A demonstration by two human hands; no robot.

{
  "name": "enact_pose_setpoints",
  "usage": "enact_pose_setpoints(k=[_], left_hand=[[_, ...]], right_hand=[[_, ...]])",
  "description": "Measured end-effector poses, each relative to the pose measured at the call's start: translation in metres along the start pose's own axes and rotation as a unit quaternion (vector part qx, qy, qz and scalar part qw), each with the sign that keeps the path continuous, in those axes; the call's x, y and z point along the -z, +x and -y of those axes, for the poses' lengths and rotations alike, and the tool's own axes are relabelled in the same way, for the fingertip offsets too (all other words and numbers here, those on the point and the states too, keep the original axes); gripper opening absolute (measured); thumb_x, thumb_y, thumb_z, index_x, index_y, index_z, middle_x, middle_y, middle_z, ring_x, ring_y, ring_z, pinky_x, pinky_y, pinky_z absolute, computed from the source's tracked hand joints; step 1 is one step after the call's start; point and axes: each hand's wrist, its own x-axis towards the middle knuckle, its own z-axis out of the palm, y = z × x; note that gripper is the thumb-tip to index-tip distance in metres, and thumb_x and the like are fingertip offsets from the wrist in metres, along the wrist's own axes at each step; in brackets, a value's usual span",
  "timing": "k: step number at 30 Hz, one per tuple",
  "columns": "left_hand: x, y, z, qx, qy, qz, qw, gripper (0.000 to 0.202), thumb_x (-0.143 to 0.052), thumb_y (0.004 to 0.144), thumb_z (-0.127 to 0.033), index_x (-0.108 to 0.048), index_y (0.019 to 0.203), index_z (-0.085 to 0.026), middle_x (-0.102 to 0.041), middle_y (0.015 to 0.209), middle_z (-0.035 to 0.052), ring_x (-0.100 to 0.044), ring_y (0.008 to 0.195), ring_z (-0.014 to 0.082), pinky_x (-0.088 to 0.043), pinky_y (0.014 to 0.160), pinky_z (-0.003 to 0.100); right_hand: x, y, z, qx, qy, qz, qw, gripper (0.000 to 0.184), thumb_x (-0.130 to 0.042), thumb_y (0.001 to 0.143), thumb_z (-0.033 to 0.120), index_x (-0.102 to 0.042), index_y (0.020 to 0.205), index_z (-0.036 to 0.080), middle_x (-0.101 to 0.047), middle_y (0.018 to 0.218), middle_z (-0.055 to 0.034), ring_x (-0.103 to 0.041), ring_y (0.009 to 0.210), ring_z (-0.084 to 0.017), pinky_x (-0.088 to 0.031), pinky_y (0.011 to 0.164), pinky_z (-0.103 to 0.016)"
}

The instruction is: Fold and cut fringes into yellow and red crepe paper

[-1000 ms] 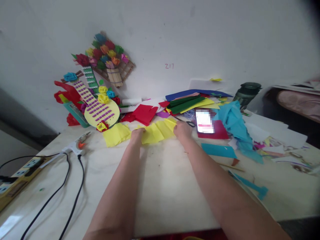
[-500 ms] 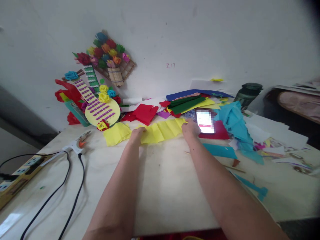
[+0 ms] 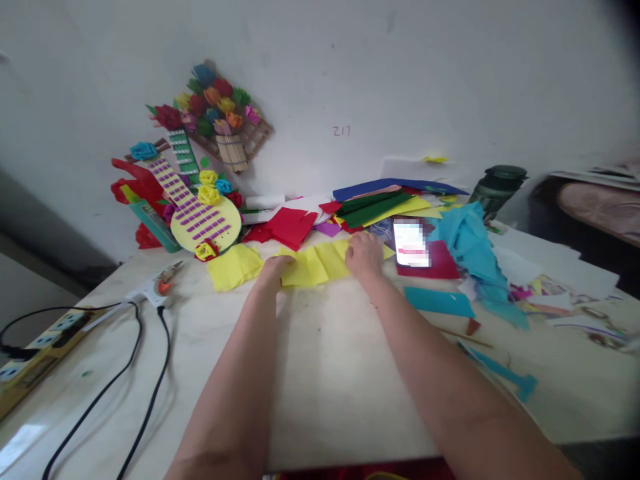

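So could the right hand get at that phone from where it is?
Probably yes: the right hand is on the creased yellow paper beside the phone, with only that paper's end visible between them.

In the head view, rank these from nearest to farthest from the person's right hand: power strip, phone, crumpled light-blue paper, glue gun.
From the right hand:
1. Phone: just to its right.
2. Crumpled light-blue paper: farther right, past the phone.
3. Glue gun: well off to the left.
4. Power strip: farthest, at the table's left edge.
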Motion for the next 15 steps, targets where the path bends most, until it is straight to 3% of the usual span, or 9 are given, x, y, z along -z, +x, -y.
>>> enact_pose_setpoints(k=[4,8,12,15], left_hand=[[0.001,0.001,0.002,0.033,-0.121,0.061,0.99,0.029,-0.061,0.066,-0.02,-0.056,0.094,-0.017,-0.065,0.087,0.0073,-0.063,0.072,0.0188,-0.049,0.059,0.026],[0.002,-0.002,0.001,0.028,-0.16,0.078,0.984,0.032,-0.064,0.064,-0.019,-0.057,0.095,-0.016,-0.066,0.084,0.0069,-0.063,0.073,0.02,-0.049,0.06,0.027],[0.003,-0.005,-0.001,0.036,-0.179,0.08,0.98,0.028,-0.062,0.066,-0.017,-0.059,0.094,-0.015,-0.067,0.08,0.0078,-0.063,0.074,0.0209,-0.05,0.06,0.027],[0.004,-0.004,0.0,0.043,-0.198,0.077,0.976,0.028,-0.061,0.066,-0.017,-0.059,0.093,-0.015,-0.067,0.079,0.0075,-0.063,0.075,0.021,-0.05,0.061,0.028]], right_hand=[[-0.014,-0.005,0.02,0.141,0.118,0.074,0.98,0.033,-0.037,0.081,0.025,-0.056,0.107,0.016,-0.055,0.111,-0.0093,-0.047,0.102,-0.019,-0.038,0.087,-0.03],[-0.021,-0.01,0.029,0.229,0.179,0.127,0.948,0.044,-0.035,0.084,0.032,-0.045,0.122,0.014,-0.045,0.128,-0.0075,-0.038,0.117,-0.016,-0.03,0.099,-0.03],[-0.023,-0.01,0.026,0.195,0.162,0.209,0.944,0.053,-0.029,0.086,0.037,-0.03,0.133,0.013,-0.032,0.137,-0.0088,-0.029,0.125,-0.018,-0.024,0.103,-0.034],[-0.021,-0.009,0.024,0.144,0.131,0.244,0.95,0.054,-0.028,0.086,0.037,-0.026,0.134,0.012,-0.031,0.138,-0.0105,-0.03,0.125,-0.021,-0.025,0.103,-0.036]])
